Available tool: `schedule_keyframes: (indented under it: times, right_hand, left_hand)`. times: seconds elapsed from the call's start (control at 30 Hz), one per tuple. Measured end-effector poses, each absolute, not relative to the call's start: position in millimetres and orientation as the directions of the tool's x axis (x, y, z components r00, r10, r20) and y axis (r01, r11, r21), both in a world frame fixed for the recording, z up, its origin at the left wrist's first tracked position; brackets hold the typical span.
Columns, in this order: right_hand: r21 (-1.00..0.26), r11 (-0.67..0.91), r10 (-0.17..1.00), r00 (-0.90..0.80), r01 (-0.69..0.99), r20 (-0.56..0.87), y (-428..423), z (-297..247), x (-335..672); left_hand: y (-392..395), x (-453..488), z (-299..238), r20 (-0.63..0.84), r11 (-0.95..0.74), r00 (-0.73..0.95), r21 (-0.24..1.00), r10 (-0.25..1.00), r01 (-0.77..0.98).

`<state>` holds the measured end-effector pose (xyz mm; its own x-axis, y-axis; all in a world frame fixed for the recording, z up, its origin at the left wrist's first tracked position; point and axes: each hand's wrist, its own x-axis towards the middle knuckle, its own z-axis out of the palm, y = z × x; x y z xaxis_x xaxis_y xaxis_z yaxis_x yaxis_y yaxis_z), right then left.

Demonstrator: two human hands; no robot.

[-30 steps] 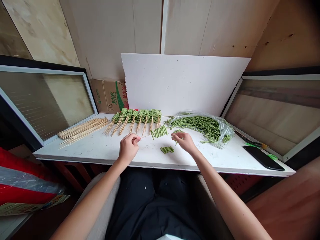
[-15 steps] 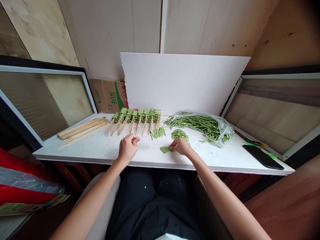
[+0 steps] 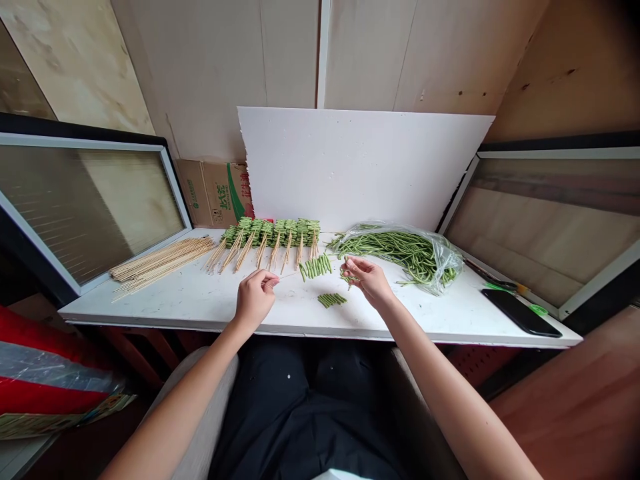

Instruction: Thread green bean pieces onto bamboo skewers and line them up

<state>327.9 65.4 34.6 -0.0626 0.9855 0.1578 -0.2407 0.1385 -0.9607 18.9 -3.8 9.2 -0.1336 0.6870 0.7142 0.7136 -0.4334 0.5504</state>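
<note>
My left hand (image 3: 256,295) is closed in a pinch on the end of a thin wooden skewer. Cut green bean pieces (image 3: 316,267) sit side by side on that skewer, held above the table. At the far end of the skewer, my right hand (image 3: 369,280) pinches a short green bean piece (image 3: 345,263), partly covered by the fingers. Below, a small row of cut bean pieces (image 3: 332,300) lies on the white table (image 3: 295,313). A heap of cut pieces is mostly hidden behind my right hand.
Finished bean skewers (image 3: 273,233) are stacked at the back, handles toward me. Bare skewers (image 3: 163,259) lie to their left. Long beans (image 3: 395,248) fill a clear plastic bag (image 3: 450,260) at the right, near a black phone (image 3: 520,312). A cardboard box (image 3: 215,192) stands behind.
My right hand has lifted from the small row of cut pieces, moving up to the skewer's far end with a bean piece. My left hand still holds the skewer, almost unmoved.
</note>
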Motion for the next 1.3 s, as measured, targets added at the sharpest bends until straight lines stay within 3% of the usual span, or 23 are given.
schedule_keyframes:
  times: [0.27, 0.67, 1.3]
  right_hand:
    - [-0.918, 0.07, 0.978, -0.154, -0.391, 0.141, 59.2, 42.8, 324.8]
    - [-0.936, 0.07, 0.959, -0.236, -0.345, 0.158, 52.6, 42.9, 321.1]
    - [-0.902, 0.023, 0.961, -0.24, -0.43, 0.139, 50.1, 40.6, 313.1]
  left_hand:
    - [-4.5, 20.5, 10.6, 0.724, -0.437, -0.135, 0.542, 0.677, 0.718]
    - [-7.4, 23.1, 12.9, 0.729, -0.453, -0.124, 0.54, 0.674, 0.709]
    - [-5.0, 22.1, 8.0, 0.727, -0.442, -0.122, 0.533, 0.676, 0.721]
